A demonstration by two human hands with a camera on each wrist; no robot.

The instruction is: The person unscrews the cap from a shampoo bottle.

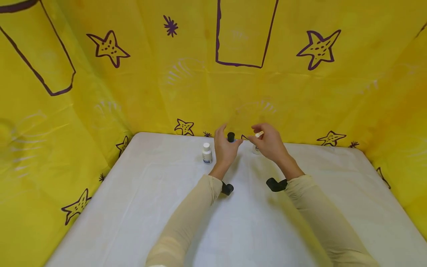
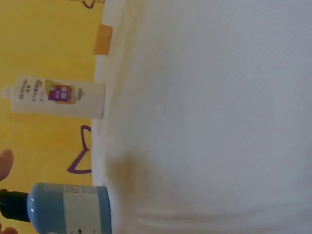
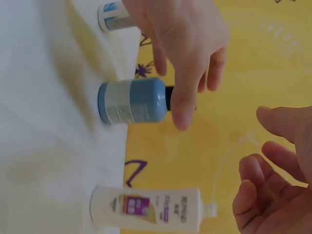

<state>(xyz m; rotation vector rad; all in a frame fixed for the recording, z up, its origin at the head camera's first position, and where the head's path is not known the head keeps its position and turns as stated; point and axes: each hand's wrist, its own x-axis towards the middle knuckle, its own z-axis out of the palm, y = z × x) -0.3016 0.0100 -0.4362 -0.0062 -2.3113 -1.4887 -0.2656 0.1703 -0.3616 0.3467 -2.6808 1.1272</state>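
Observation:
A blue bottle [image 3: 134,101] with a black cap [image 1: 231,137] stands upright near the back edge of the table. My left hand [image 1: 226,148] is around its cap, thumb and fingers spread; the left wrist view shows gaps between the fingertips and the cap. Right of it stands a white bottle [image 2: 58,97] with a purple and gold label and a narrow top. Just above this bottle is my right hand [image 1: 271,142], its fingers loosely bent and holding nothing. In the head view that hand hides much of the white bottle.
A small white bottle [image 1: 207,154] with a white cap stands left of my left hand. The white-covered table [image 1: 160,185] meets a yellow curtain [image 1: 200,92] with purple starfish drawings behind it and at both sides. Dark wrist mounts [image 1: 276,184] stick out inward from both sleeves.

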